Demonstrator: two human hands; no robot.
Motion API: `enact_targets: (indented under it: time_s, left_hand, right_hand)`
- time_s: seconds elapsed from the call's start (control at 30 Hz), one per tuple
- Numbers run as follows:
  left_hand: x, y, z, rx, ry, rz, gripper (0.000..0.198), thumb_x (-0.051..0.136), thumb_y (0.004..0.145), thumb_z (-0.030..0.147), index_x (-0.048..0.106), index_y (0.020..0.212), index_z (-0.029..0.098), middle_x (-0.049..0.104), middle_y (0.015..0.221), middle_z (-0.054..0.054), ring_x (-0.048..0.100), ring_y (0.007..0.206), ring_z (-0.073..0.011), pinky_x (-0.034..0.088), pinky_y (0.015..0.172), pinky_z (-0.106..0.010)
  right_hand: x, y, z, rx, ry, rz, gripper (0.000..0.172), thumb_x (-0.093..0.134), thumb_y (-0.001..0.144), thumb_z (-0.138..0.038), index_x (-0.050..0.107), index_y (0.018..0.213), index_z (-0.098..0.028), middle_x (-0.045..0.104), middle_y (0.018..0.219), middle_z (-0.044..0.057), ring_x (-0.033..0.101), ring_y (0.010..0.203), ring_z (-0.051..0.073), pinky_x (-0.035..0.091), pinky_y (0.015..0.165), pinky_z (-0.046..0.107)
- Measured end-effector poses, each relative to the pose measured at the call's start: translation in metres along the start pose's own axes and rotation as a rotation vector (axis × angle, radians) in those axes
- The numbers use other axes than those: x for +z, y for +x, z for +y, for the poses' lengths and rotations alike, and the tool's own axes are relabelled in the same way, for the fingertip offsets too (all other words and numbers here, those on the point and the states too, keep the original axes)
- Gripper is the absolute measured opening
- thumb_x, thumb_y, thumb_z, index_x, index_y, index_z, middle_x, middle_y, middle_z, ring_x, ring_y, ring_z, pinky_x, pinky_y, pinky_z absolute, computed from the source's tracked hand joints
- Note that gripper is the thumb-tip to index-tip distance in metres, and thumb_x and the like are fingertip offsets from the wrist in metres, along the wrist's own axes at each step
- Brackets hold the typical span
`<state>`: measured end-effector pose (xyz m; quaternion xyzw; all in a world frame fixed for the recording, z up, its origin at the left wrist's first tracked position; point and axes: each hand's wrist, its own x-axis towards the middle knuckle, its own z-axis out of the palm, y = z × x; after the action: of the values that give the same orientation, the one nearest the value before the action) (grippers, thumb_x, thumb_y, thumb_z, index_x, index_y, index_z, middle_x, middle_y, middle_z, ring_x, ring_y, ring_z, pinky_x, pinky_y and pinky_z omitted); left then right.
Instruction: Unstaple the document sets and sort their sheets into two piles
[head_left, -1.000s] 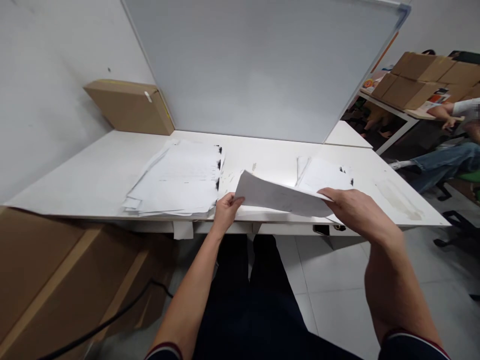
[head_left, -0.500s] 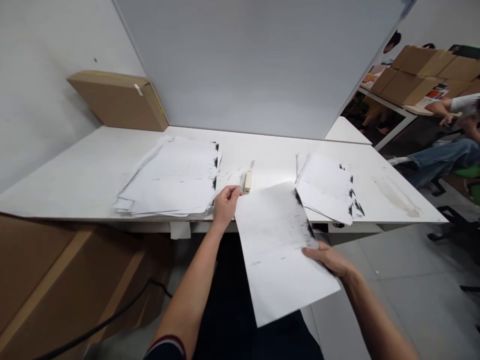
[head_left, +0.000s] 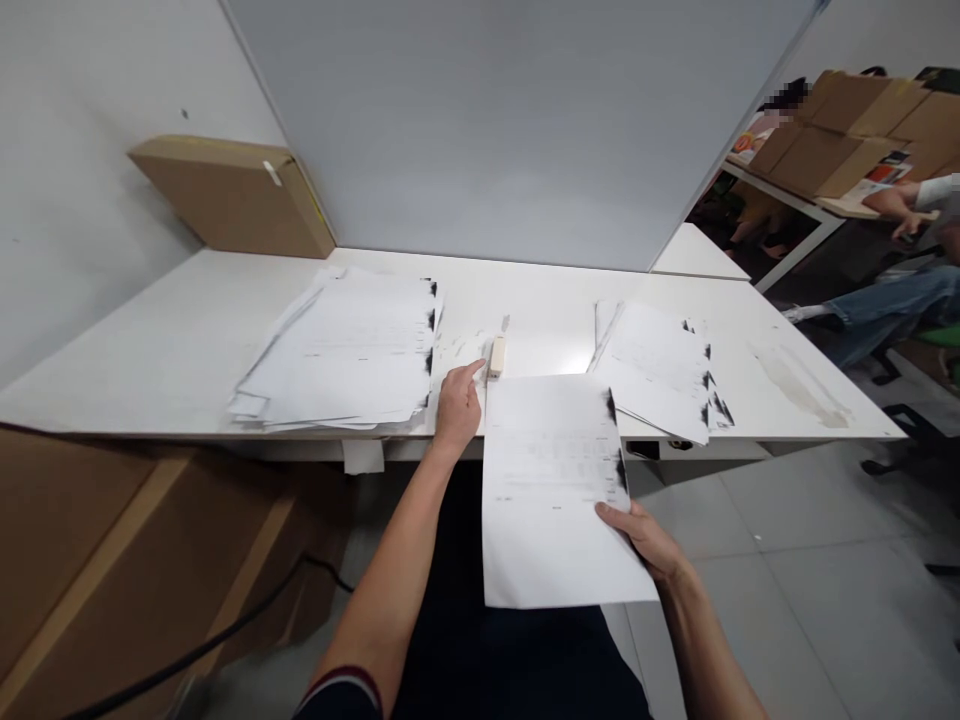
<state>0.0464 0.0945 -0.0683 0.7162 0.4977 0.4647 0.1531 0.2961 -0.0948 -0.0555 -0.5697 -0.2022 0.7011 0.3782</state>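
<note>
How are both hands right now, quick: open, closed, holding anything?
Left hand: partly open beside the small beige block, nothing visibly held.
Right hand: closed, holding the paper by its right edge.

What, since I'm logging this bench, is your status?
Right hand gripping white, black-smudged rectangular paper. Left hand beside small cream oblong block, material unclear. Possible obstacle: that block, by paper's far-left corner.

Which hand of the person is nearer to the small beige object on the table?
Left. The left hand is just beside the beige object, on its left; the right hand is farther off, to its right and nearer the camera, holding a sheet.
</note>
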Motion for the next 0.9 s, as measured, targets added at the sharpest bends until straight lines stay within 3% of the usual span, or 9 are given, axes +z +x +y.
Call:
enact_targets:
  time_s: [0.3, 0.57, 0.73, 0.9]
  left_hand:
    - [0.004, 0.000, 0.003, -0.015, 0.160, -0.121, 0.055, 0.033, 0.078, -0.001, 0.057, 0.120, 0.026, 0.050, 0.103, -0.007, 0.047, 0.098, -0.0193, 0.041, 0.091, -0.035]
    - [0.008, -0.001, -0.001, 0.006, 0.217, -0.113, 0.055, 0.033, 0.075, -0.002, 0.062, 0.114, 0.025, 0.051, 0.099, -0.008, 0.046, 0.093, -0.0207, 0.042, 0.088, -0.036]
    - [0.006, -0.003, 0.001, 0.030, 0.176, -0.077, 0.057, 0.032, 0.076, -0.001, 0.056, 0.121, 0.024, 0.053, 0.099, -0.009, 0.048, 0.094, -0.0207, 0.042, 0.089, -0.036]
    - [0.002, -0.005, 0.005, 0.028, 0.117, -0.012, 0.049, 0.031, 0.083, 0.007, 0.051, 0.126, 0.020, 0.057, 0.101, -0.009, 0.051, 0.101, -0.0208, 0.042, 0.091, -0.035]
  right_hand:
    - [-0.002, 0.009, 0.001, -0.007, 0.026, -0.008, 0.046, 0.070, 0.072, -0.031, 0.061, 0.114, -0.013, 0.072, 0.098, 0.011, 0.069, 0.083, 0.025, 0.055, 0.075, 0.034]
    - [0.001, 0.010, -0.003, -0.043, -0.060, -0.004, 0.044, 0.070, 0.073, -0.035, 0.061, 0.111, -0.015, 0.071, 0.099, 0.010, 0.068, 0.084, 0.026, 0.055, 0.074, 0.035]
    - [-0.007, 0.005, -0.009, -0.269, -0.151, 0.238, 0.042, 0.071, 0.070, -0.036, 0.061, 0.107, -0.019, 0.072, 0.098, 0.007, 0.068, 0.086, 0.026, 0.056, 0.073, 0.033]
    - [-0.044, 0.006, -0.050, -0.403, -0.183, 0.521, 0.038, 0.073, 0.064, -0.037, 0.064, 0.095, -0.017, 0.073, 0.091, 0.009, 0.069, 0.075, 0.025, 0.056, 0.064, 0.032]
